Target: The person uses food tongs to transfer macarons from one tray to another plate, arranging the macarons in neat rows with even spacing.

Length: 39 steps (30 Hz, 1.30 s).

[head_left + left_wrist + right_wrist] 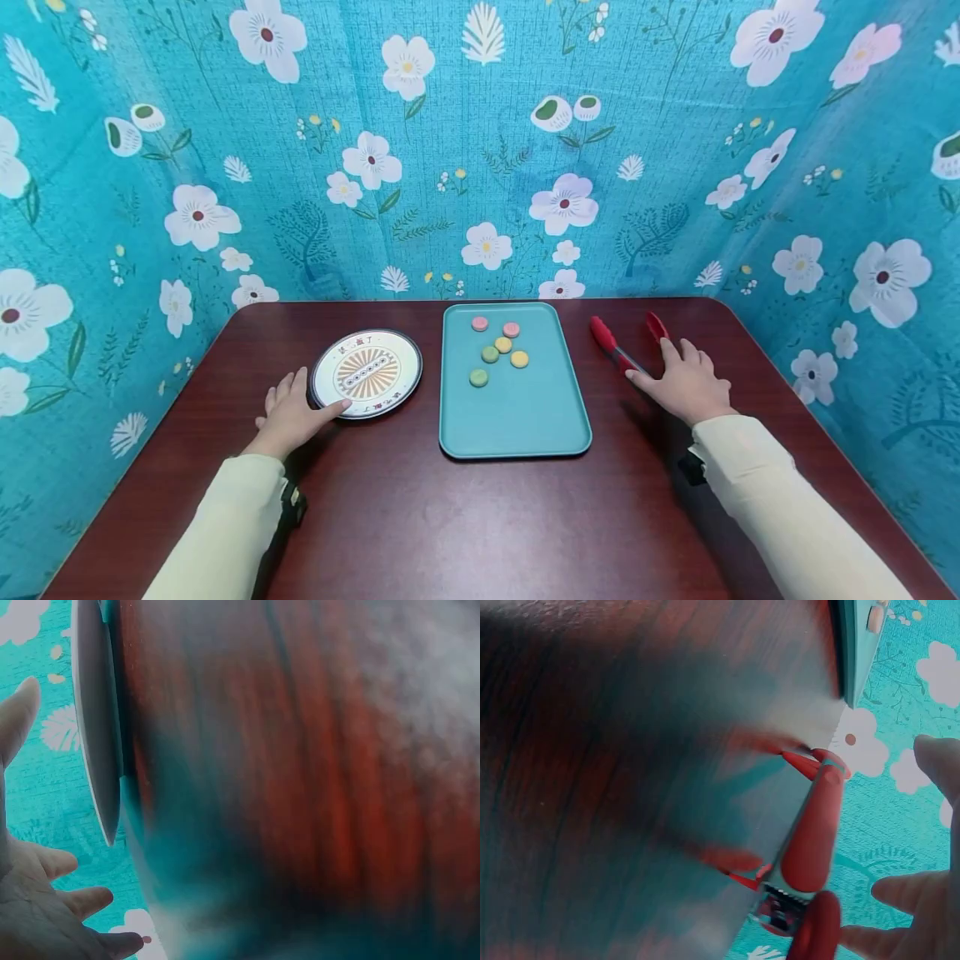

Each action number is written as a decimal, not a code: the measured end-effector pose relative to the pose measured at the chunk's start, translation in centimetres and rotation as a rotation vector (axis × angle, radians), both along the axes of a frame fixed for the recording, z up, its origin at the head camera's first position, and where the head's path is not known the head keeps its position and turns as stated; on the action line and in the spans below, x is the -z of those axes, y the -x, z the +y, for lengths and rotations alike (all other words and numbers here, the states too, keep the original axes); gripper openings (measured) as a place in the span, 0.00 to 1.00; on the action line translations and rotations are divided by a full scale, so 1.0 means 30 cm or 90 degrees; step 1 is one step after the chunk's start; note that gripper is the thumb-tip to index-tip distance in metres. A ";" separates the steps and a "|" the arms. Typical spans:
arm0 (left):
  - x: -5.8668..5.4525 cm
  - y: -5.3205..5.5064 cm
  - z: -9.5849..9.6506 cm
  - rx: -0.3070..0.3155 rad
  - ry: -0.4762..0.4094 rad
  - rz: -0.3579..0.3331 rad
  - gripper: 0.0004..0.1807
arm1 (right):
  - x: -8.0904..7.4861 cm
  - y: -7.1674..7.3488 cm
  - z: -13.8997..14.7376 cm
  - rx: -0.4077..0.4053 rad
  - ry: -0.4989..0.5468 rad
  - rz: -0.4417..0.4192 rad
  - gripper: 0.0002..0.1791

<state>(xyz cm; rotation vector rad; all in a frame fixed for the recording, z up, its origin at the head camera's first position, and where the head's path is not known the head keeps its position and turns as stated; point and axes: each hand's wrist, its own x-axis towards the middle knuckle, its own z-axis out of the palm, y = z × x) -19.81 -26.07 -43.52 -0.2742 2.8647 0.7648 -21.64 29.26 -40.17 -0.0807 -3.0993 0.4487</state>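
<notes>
In the head view my left hand (291,415) is at the near left side of a round white plate (367,373) with a dark rim and sunburst pattern. Its thumb and fingers are spread, the thumb over the rim; contact is unclear. The left wrist view shows the plate (97,727) edge-on beside the spread fingers (86,900). On the right, my right hand (690,387) hovers at red-tipped tongs (606,336), partly covering them. From the right wrist, the tongs (814,832) lie splayed on the table and the fingers (907,892) look apart from them.
Between the hands lies a blue-green rectangular tray (517,421). Toward its far end are small round macaron-like pieces (490,354), two each of pink, yellow and green. A dark reddish wooden table (480,525) carries everything. Floral blue curtains (480,167) enclose its back and sides.
</notes>
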 end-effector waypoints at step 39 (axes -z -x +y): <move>0.020 0.034 -0.017 0.044 0.020 -0.060 0.65 | 0.055 0.055 0.028 0.068 0.097 -0.124 0.61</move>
